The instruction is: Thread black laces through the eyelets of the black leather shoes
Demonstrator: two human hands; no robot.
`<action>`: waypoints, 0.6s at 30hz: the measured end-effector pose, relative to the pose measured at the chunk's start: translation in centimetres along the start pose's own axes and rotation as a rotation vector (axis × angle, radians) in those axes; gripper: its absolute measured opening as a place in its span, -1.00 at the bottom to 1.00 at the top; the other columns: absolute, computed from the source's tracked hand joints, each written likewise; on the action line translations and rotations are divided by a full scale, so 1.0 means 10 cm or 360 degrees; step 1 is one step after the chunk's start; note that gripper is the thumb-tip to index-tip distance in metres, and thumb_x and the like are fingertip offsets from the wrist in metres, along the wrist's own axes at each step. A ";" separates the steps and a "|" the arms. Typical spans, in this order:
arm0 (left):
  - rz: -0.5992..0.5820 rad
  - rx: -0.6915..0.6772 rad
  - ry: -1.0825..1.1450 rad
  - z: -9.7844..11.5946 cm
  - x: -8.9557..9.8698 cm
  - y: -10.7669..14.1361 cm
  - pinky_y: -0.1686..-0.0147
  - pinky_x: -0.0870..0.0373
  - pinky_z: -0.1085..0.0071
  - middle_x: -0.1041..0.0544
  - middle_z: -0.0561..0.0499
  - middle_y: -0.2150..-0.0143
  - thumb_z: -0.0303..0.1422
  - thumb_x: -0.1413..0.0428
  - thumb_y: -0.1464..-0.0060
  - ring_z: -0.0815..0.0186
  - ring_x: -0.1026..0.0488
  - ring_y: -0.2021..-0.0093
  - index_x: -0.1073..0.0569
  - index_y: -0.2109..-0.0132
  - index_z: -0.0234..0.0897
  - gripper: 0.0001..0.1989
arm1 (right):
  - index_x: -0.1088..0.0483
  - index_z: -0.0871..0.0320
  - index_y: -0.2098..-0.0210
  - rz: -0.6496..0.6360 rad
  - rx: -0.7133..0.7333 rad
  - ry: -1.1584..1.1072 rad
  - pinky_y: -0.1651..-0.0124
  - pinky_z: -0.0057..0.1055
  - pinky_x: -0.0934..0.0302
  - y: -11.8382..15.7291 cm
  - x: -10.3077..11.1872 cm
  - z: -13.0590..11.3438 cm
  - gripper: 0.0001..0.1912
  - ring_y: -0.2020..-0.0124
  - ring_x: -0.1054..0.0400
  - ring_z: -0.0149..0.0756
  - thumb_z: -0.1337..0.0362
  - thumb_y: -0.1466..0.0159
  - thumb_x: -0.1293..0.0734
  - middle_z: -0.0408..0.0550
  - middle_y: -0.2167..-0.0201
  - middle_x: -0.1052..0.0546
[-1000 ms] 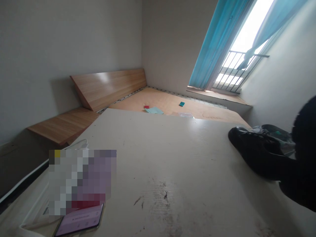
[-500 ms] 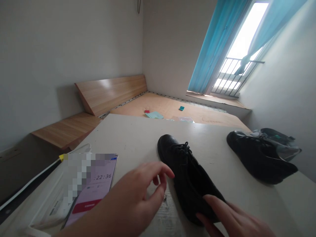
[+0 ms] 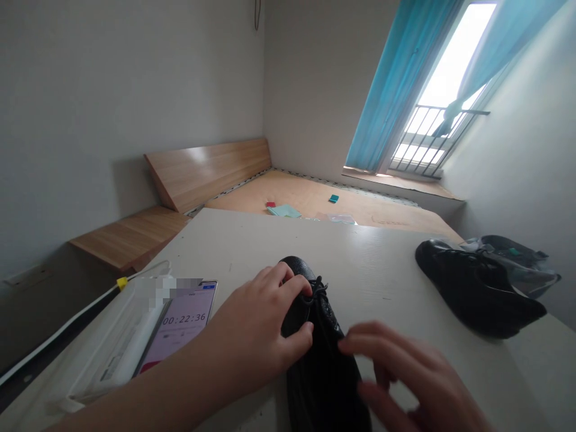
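Note:
A black lace-up shoe (image 3: 321, 366) stands on the white tabletop, toe pointing away from me, its near end cut off by the bottom of the view. My left hand (image 3: 272, 318) lies over the front of it from the left, fingers curled onto the upper beside the tied laces (image 3: 320, 288) and thumb lower on the side. On the right, my right hand (image 3: 400, 372) is slightly blurred, fingers apart, the index fingertip at the shoe's opening edge. A second black shoe (image 3: 477, 288) rests on its own further right.
A phone (image 3: 184, 321) showing a timer leans by a white case (image 3: 119, 348) at left, with a white cable (image 3: 58, 330) nearby. A clear plastic bag (image 3: 526, 267) sits behind the second shoe. Beyond the white table (image 3: 252, 240) lies a bed (image 3: 378, 213) with small items.
The shoe has shifted toward me and turned straighter. My left hand has come onto its front; my right hand has let go of the heel and moved up along its side.

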State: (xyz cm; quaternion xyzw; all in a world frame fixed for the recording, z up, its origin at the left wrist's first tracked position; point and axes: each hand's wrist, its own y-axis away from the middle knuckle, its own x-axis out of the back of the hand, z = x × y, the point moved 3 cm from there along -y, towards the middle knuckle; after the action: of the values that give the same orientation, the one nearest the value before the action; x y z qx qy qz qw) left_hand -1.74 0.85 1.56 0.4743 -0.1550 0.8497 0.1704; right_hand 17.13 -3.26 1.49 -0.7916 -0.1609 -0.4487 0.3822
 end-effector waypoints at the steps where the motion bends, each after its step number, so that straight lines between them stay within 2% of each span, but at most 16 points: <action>1: -0.0014 -0.0003 -0.0076 0.03 0.01 -0.03 0.02 -0.33 0.05 -0.38 -0.07 0.04 -0.24 -0.06 -0.10 0.07 -0.35 0.01 -0.40 0.03 -0.18 -0.71 | -0.35 0.07 0.02 0.0030 -0.0135 -0.0035 0.48 -0.50 -0.31 -0.09 0.02 0.09 -0.78 0.52 -0.41 -0.43 0.23 -0.41 -0.16 -0.03 0.22 -0.55; 4: -0.0072 -0.0025 -0.0241 0.12 0.05 -0.14 0.08 -0.36 0.04 -0.41 -0.10 0.10 -0.27 -0.03 -0.09 0.02 -0.37 0.04 -0.43 0.11 -0.24 -0.76 | -0.40 0.05 0.04 -0.0067 -0.0318 -0.0021 0.47 -0.47 -0.27 -0.32 -0.04 0.35 -0.78 0.55 -0.33 -0.47 0.31 -0.37 -0.20 -0.07 0.20 -0.50; 6: -0.0093 -0.0051 -0.0268 0.16 0.06 -0.20 0.15 -0.38 0.10 -0.42 -0.09 0.15 -0.33 -0.02 -0.05 0.04 -0.39 0.09 -0.42 0.20 -0.24 -0.83 | -0.44 0.07 0.17 -0.0127 -0.0284 -0.0033 0.43 -0.46 -0.26 -0.43 -0.12 0.46 -0.86 0.49 -0.34 -0.43 0.33 -0.34 -0.24 -0.09 0.24 -0.49; 8: -0.0104 -0.0077 -0.0272 0.17 0.06 -0.24 0.21 -0.38 0.16 -0.43 -0.06 0.21 -0.38 -0.03 0.00 0.07 -0.40 0.14 -0.41 0.28 -0.23 -0.89 | -0.42 0.09 0.28 -0.0101 -0.0227 -0.0068 0.37 -0.44 -0.24 -0.48 -0.18 0.52 -0.89 0.40 -0.35 -0.37 0.35 -0.32 -0.26 -0.11 0.30 -0.48; 12: -0.0157 -0.0142 -0.0247 0.13 0.06 -0.27 0.27 -0.33 0.24 -0.43 -0.01 0.25 -0.43 -0.03 0.06 0.14 -0.40 0.20 -0.37 0.32 -0.21 -0.91 | -0.36 0.11 0.33 0.0092 -0.0189 -0.0117 0.30 -0.38 -0.22 -0.46 -0.21 0.56 -0.88 0.29 -0.32 -0.30 0.34 -0.34 -0.22 -0.08 0.34 -0.44; 18: -0.0225 -0.0161 -0.0150 0.05 0.07 -0.25 0.28 -0.27 0.30 -0.42 0.08 0.26 -0.50 -0.02 0.08 0.23 -0.38 0.23 -0.37 0.35 -0.18 -0.87 | -0.26 0.10 0.39 0.0598 -0.0432 -0.0182 0.36 -0.36 -0.17 -0.31 -0.15 0.81 -0.85 0.41 -0.25 -0.33 0.32 -0.33 -0.21 -0.12 0.43 -0.39</action>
State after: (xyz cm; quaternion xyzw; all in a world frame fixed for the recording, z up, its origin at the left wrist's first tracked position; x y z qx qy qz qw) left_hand -0.62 3.02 2.70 0.5143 -0.1717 0.8034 0.2461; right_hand 19.21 4.95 -0.86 -0.8760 0.0296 -0.3416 0.3392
